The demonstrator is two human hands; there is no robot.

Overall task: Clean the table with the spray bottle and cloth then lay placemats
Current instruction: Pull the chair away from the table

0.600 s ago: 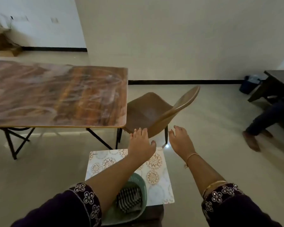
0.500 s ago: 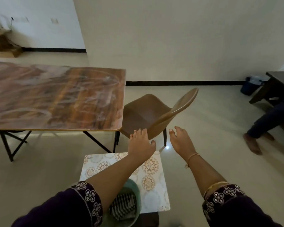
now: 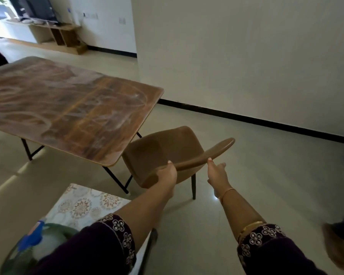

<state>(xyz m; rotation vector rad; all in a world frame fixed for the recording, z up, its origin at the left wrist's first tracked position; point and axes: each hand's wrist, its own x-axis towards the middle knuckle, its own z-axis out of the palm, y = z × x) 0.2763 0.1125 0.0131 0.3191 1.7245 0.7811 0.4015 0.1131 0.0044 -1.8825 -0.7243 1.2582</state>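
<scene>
The brown wooden table [image 3: 72,112] fills the left and shows pale wipe streaks. A brown chair [image 3: 167,151] stands at its right end. My left hand [image 3: 167,173] grips the top edge of the chair's backrest. My right hand [image 3: 216,173] touches the same backrest further right, thumb on the edge, fingers partly spread. A patterned placemat [image 3: 83,203] lies on a low stand at the lower left. Beside it a green basket [image 3: 10,261] holds a spray bottle with a blue trigger [image 3: 31,237]. The cloth is hidden.
A white wall [image 3: 246,56] with a black skirting line runs behind the chair. A TV unit [image 3: 56,32] stands at the far left back. Another person's foot [image 3: 338,247] shows at the lower right edge. Pale floor tiles [image 3: 266,175] lie to the right.
Both hands have moved forward from above the placemat to the chair's backrest, and the left has closed on it. The view has swung left and tilted.
</scene>
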